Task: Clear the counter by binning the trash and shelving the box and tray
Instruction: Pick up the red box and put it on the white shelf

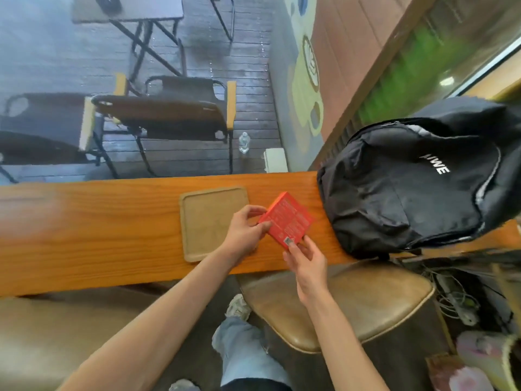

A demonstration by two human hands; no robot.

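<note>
A flat red box with white print is held just above the wooden counter, tilted with one corner pointing away. My left hand pinches its left corner between thumb and fingers. My right hand pinches its near corner by the barcode. A tan rectangular tray lies flat on the counter, directly left of the box and partly under my left hand. No trash shows on the counter.
A black backpack sits on the counter's right end, close to the box. Brown cushioned stools stand below the near edge. Beyond the counter are dark chairs, a folding table and a water bottle on the floor.
</note>
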